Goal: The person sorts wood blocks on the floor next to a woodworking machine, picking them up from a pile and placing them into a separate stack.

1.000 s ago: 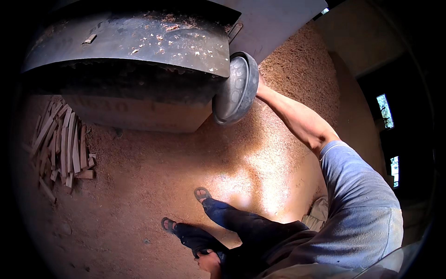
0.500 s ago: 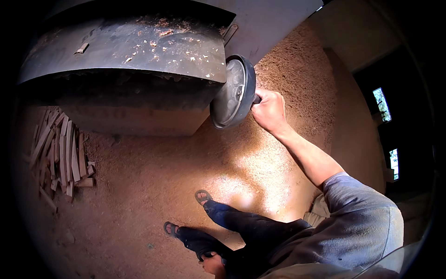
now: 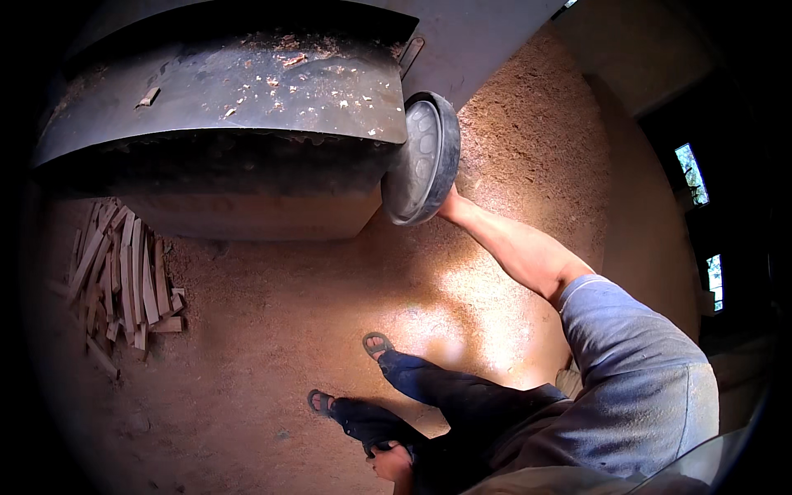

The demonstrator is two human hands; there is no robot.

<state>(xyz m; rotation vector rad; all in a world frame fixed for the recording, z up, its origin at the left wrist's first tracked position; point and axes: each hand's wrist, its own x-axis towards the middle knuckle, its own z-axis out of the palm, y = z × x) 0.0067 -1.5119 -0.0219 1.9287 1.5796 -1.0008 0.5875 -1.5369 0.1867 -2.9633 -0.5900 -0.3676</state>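
A round dark handwheel (image 3: pixel 422 157) stands at the right end of the metal machine (image 3: pixel 330 103), its dished face turned toward the left. My right hand (image 3: pixel 448 201) is at the wheel's lower outer side, where a handle showed half a second ago. The wheel's rim hides the fingers and that handle; only the wrist and the heel of the hand show. Low in the view, my left hand (image 3: pixel 391 460) is down against my dark trouser leg (image 3: pixel 371 425), its fingers curled at the cloth.
Wood chips and a small wood scrap (image 3: pixel 149 96) lie on the machine's top. Below its left side is a pile of wooden strips (image 3: pixel 132 272). Sawdust (image 3: pixel 536 124) covers the floor at the right. My sandaled feet (image 3: pixel 378 345) stand on the brown floor.
My right hand has moved down and inward behind the wheel's rim, and the handle has gone out of sight. My left hand stays by the trouser leg. The view has shifted slightly.
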